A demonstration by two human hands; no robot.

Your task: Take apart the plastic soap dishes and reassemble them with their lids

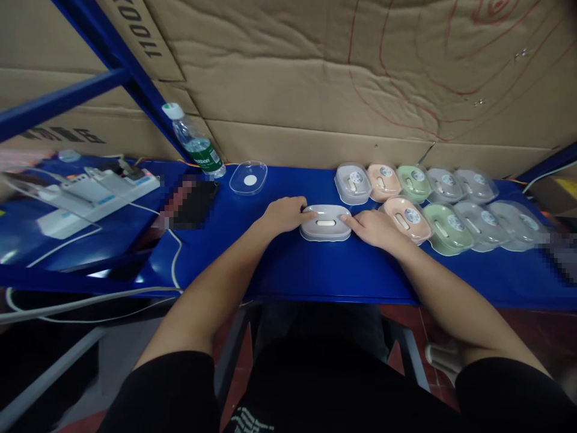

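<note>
A grey oval case point(325, 222) with a white piece in its middle lies on the blue shelf point(293, 270) in front of me. My left hand point(285, 214) grips its left end with curled fingers. My right hand point(372, 228) presses against its right end, fingers together. A clear plastic lid point(248, 178) lies apart, behind and to the left of the case.
Two rows of several lidded cases in grey, pink and green point(424, 198) fill the right of the shelf. A water bottle point(196, 143) leans at the back left. A white power strip point(97, 187) with cables lies far left. Cardboard point(360, 72) forms the back wall.
</note>
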